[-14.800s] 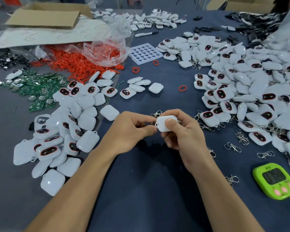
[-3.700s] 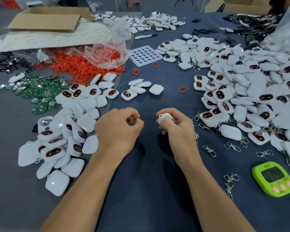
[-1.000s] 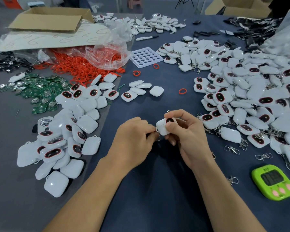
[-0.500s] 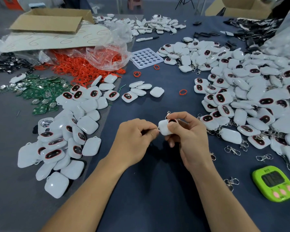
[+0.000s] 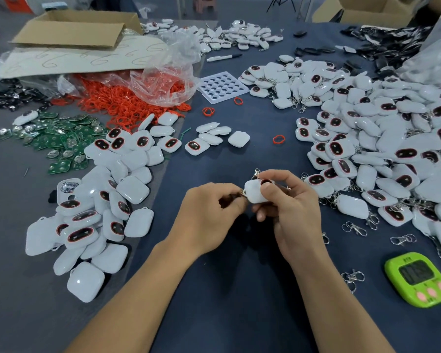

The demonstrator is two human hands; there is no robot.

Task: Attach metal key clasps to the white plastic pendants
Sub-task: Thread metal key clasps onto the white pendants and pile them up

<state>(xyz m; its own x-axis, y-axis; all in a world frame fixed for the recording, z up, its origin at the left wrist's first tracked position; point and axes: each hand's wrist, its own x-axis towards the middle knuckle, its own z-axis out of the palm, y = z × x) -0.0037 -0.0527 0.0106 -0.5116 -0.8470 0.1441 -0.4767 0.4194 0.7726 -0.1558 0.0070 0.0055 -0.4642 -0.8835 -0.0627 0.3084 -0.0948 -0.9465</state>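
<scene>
Two hands work centrally above a dark blue surface (image 5: 239,301). Right hand (image 5: 294,215) grips one white pendant (image 5: 252,193); left hand (image 5: 209,215), fingers curled, pinches a clasp (image 5: 240,193) at its corner, mostly hidden. Heaps (image 5: 99,212) of pendants lie left and right. Green timer (image 5: 419,278) near right. Box (image 5: 74,31) at the far left edge, partly cut off.

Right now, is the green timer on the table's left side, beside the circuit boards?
No, the green timer lies at the person's right near loose metal clasps; the circuit boards are far left.
</scene>
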